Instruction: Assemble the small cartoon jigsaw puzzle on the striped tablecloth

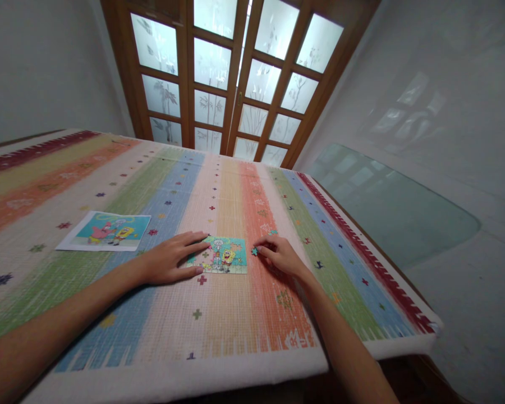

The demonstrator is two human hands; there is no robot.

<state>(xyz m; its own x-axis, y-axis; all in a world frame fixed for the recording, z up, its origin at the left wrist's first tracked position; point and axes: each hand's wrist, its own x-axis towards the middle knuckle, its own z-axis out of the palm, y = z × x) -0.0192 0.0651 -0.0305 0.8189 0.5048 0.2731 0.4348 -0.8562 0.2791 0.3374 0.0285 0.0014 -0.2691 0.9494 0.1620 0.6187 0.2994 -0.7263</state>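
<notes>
A partly assembled jigsaw puzzle with cartoon figures on a teal ground lies flat on the striped cloth. My left hand rests on its left side, fingers spread, covering part of the picture. Gaps in the puzzle let the cloth show through. Just right of the puzzle, my right hand pinches a small teal puzzle piece between thumb and forefinger. Another teal piece lies on the cloth beyond the right knuckles. To the left of my left hand sits a printed picture of similar cartoon figures.
The table under the striped tablecloth has its near edge close to my forearms. A wooden door with frosted panes stands behind it. At the right, a pale glass panel is against the white wall.
</notes>
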